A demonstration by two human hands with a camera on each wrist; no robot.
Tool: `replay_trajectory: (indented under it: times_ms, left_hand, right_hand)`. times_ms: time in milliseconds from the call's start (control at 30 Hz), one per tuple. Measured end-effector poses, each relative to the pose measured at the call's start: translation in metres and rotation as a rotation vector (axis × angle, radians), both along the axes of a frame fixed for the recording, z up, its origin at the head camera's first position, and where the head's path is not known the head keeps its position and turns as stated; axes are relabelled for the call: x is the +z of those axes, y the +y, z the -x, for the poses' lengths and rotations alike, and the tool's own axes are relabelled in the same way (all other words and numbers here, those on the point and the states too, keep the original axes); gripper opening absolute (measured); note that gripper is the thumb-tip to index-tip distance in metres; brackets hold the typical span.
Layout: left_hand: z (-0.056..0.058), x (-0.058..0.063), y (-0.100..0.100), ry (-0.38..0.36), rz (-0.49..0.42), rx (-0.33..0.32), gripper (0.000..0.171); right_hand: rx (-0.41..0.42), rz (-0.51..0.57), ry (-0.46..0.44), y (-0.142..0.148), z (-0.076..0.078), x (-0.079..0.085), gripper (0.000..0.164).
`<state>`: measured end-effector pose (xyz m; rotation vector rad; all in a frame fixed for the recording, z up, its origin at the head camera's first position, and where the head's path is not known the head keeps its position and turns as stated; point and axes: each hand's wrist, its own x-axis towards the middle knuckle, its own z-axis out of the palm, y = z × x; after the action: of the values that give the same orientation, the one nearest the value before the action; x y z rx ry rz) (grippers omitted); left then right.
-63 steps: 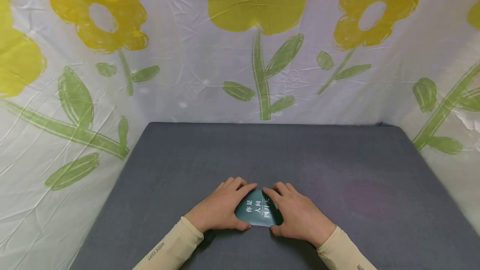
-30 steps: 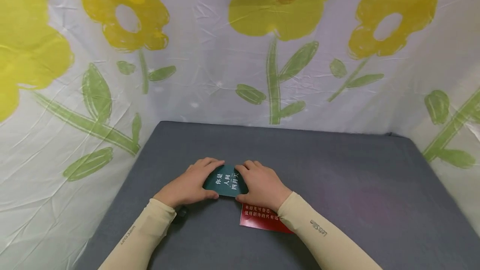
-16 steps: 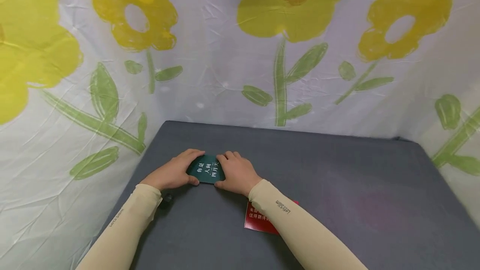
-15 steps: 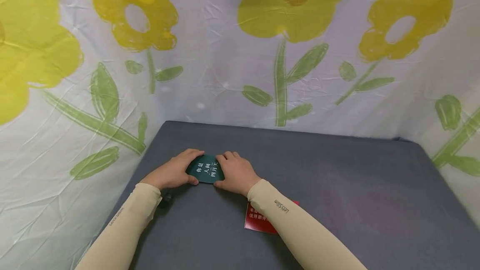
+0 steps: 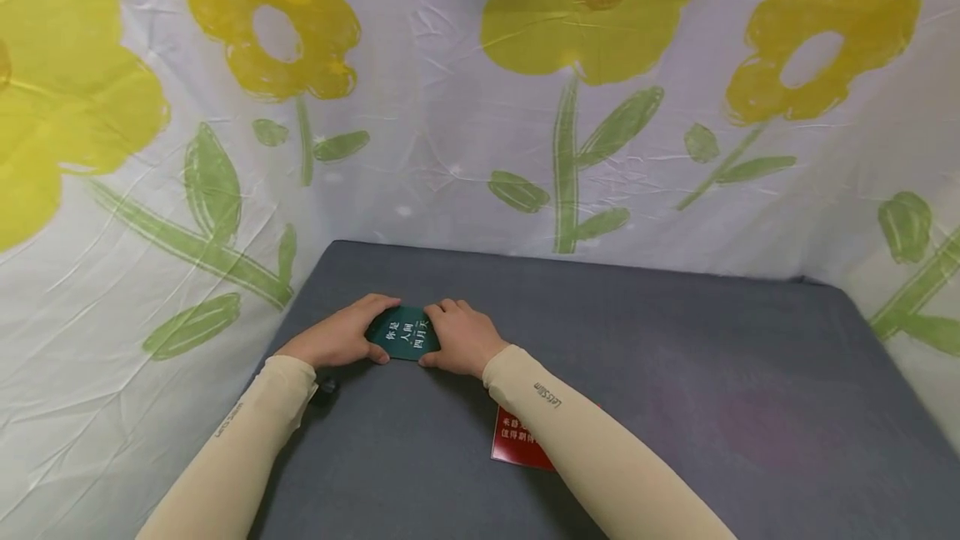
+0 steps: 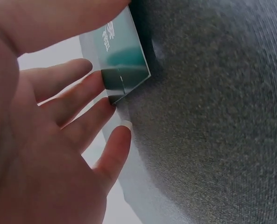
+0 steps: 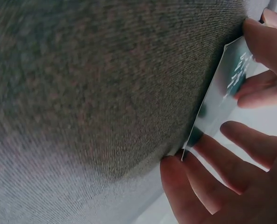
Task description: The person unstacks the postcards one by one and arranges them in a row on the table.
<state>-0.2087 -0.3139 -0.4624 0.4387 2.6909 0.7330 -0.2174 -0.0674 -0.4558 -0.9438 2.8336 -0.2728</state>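
Only the head view shows the red card; the left hand and right hand clamp their fingers on the glossy, white-lettered teal card.

In the head view, your bare left hand and bare right hand flank the flat teal rectangular card, left of centre. At lower centre, your beige fabric right sleeve partly hides the flat red card on the grey cloth-covered table. Behind stands the white flower-printed fabric backdrop.
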Motion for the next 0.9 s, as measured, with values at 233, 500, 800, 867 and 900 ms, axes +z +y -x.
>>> replay_trajectory:
  times_ms: [233,500,800,867,900]
  left_hand:
    - [0.005,0.000,-0.002,-0.013,-0.007,0.000,0.100]
    - [0.007,-0.001,0.004,0.004,0.012,0.008,0.102]
    - [-0.012,0.010,0.028,0.156,0.160,0.039,0.101]
    - [-0.019,0.013,0.036,0.196,0.177,0.032,0.103]
    - [-0.022,0.015,0.040,0.213,0.173,0.029,0.103]
  right_hand:
    - [-0.007,-0.010,0.005,-0.001,0.001,0.001,0.081]
    - [-0.010,0.000,-0.021,0.004,0.001,-0.002,0.087]
    - [-0.054,0.085,-0.052,0.064,-0.015,0.018,0.094]
    - [-0.072,0.088,-0.055,0.083,-0.024,0.026,0.093]
    - [-0.080,0.088,-0.059,0.092,-0.028,0.029,0.094]
